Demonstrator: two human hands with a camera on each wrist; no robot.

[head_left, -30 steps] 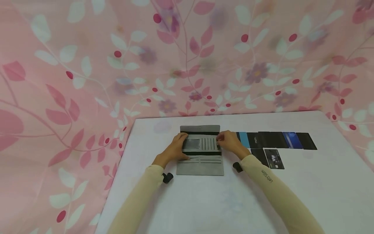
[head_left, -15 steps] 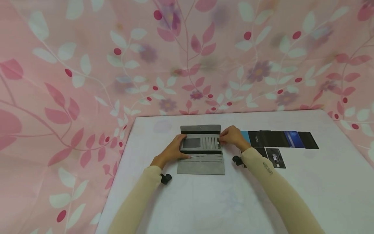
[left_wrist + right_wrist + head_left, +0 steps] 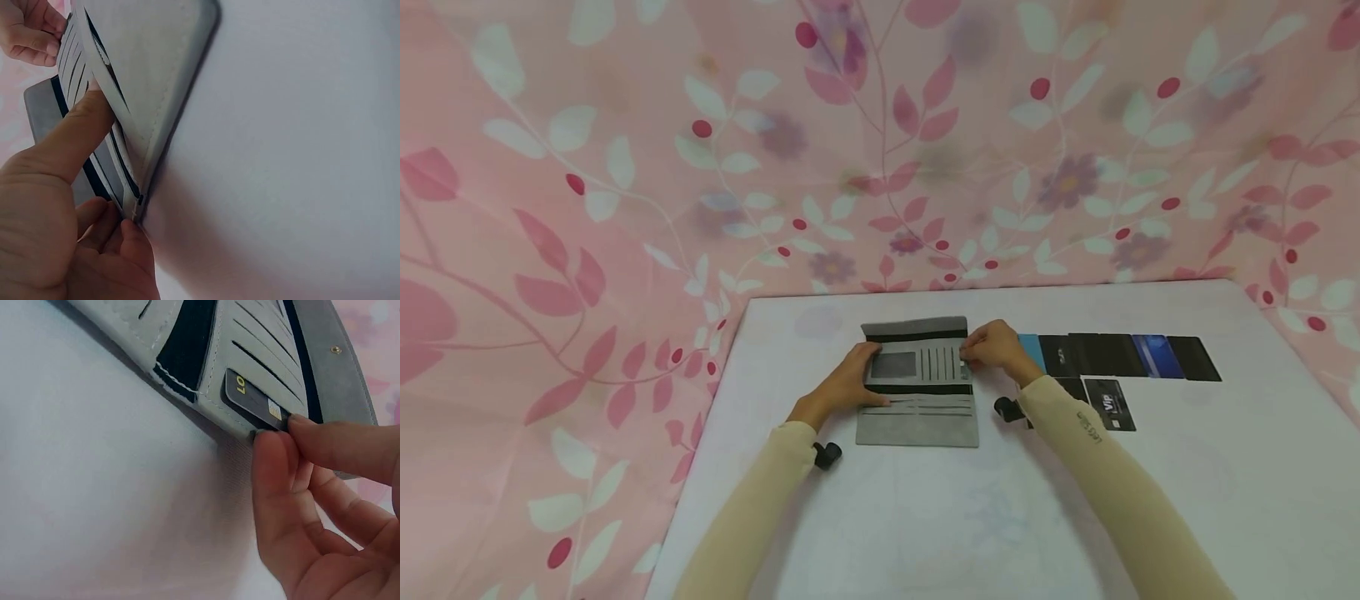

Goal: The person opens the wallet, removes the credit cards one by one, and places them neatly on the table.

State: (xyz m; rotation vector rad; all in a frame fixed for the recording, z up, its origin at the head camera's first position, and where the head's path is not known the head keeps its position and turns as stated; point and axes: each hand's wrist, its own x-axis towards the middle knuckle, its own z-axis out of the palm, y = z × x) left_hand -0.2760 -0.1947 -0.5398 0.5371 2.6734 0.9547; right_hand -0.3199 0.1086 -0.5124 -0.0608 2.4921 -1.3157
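A grey wallet lies unfolded on the white table, with rows of card slots and a dark window panel. My left hand grips its left edge; in the left wrist view the thumb lies over the slots and the other fingers hold the edge near the fold. At the wallet's right edge, my right hand pinches a dark card. That card sits partly in the outermost slot, its gold chip and yellow print showing in the right wrist view. Thumb and index fingertip meet at the card's outer edge.
Right of the wallet, a row of overlapping cards runs along the table: a light blue card, several black cards and a blue patterned card. A black Vip card lies below them. Pink floral cloth hangs behind.
My right hand has shifted slightly up and outward along the wallet's right edge, still at the card. The wallet's top flap now slants a little. My left hand keeps its grip.
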